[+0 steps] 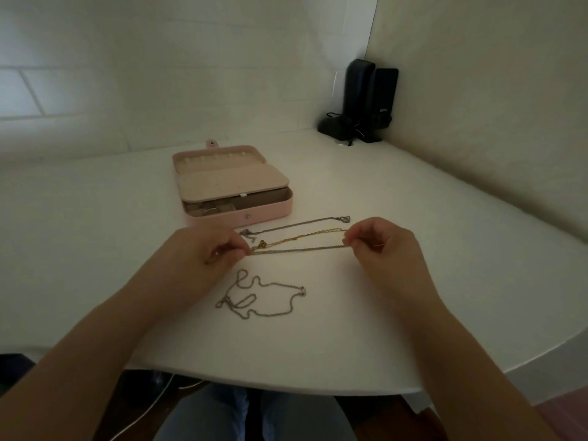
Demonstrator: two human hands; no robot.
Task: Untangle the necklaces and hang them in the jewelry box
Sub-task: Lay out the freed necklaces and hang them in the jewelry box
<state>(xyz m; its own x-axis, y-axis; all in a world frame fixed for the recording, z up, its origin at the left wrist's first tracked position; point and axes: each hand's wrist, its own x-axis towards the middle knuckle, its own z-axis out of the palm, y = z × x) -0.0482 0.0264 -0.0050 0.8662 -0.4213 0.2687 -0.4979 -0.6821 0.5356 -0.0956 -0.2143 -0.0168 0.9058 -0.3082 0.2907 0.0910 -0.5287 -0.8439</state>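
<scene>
Both hands, left hand (pixel 216 246) at 9 o'clock and right hand (pixel 378 241) at 3, pinch the silver chain (pixel 296 249) straight so it cannot knot before hanging in the pink box (pixel 270 211)

Hands (pixel 206 246) (pixel 378 241) stretching silver chain (pixel 296 249), pink box (pixel 232 183) open

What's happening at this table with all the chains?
A person is sorting necklaces. The left hand and right hand each pinch one end of a silver chain, stretched straight between them. A gold chain and another silver one lie straightened behind it; a tangled chain waits nearer. The open pink jewelry box holds no hung necklaces yet.
</scene>
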